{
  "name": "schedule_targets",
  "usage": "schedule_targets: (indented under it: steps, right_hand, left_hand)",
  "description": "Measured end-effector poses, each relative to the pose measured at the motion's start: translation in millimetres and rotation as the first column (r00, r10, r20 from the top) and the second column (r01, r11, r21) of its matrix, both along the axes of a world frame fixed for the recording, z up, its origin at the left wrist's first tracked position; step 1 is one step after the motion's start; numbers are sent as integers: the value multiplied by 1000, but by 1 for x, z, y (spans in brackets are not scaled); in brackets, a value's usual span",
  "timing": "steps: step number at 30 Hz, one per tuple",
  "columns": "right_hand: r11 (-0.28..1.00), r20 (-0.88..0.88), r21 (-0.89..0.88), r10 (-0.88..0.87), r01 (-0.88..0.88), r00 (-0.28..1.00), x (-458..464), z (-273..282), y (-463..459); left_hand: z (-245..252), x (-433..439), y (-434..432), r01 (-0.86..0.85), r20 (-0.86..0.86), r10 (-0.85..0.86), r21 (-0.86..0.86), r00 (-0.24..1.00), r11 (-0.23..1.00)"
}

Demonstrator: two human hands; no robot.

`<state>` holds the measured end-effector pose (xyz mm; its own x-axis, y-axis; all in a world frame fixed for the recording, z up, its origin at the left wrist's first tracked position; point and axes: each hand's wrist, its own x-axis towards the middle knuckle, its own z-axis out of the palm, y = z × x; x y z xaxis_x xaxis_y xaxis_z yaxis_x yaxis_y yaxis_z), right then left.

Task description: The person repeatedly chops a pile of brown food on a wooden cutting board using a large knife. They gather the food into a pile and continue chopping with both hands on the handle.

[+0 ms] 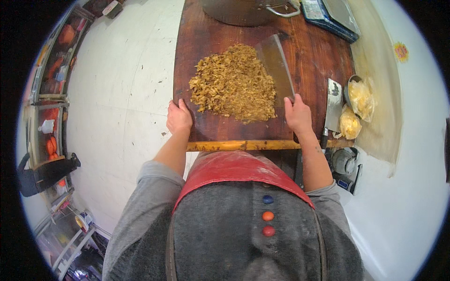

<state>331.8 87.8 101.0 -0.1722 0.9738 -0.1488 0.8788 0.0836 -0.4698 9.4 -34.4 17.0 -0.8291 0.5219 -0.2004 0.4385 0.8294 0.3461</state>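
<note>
A wide heap of chopped, yellow-brown food (233, 84) lies on the dark reddish wooden table (211, 131). My left hand (179, 117) grips the table's left edge, near the front corner. On the other side of the heap, my right hand (298, 114) is closed on a large cleaver (276, 66). Its broad blade points away from me and touches or borders the heap's right side; the spine faces right. The cleaver's handle is mostly hidden by my hand and forearm.
A large metal pot (239, 14) stands at the table's far edge, beside a scale (330, 17). A second cleaver (334, 102) lies at the right, next to a bowl holding a plastic bag (362, 98) and another bag (349, 123). Cluttered shelves (52, 98) stand far left.
</note>
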Motion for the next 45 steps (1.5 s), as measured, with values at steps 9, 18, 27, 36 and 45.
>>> schedule_targets:
  steps: [9,18,27,36,45]
  right_hand:
    - [918,270,235,254,-319,929,-32,47,19]
    - [861,318,130,434,-492,843,-54,47,41]
    - [883,352,-61,456,-466,818,-64,51,52]
    - [891,329,-126,453,-437,829,-73,56,43]
    - [894,311,16,422,-448,852,-68,57,43]
  left_hand:
    - [-2,-1,-2,6,-1,-6,27,1000,1000]
    - [2,2,-1,-10,-24,10,3,1000,1000]
    - [-1,2,1,-24,-51,23,-19,998,1000]
    - [-1,3,0,-34,-33,32,-49,999,998]
    - [1,3,2,-29,-24,28,-42,999,999]
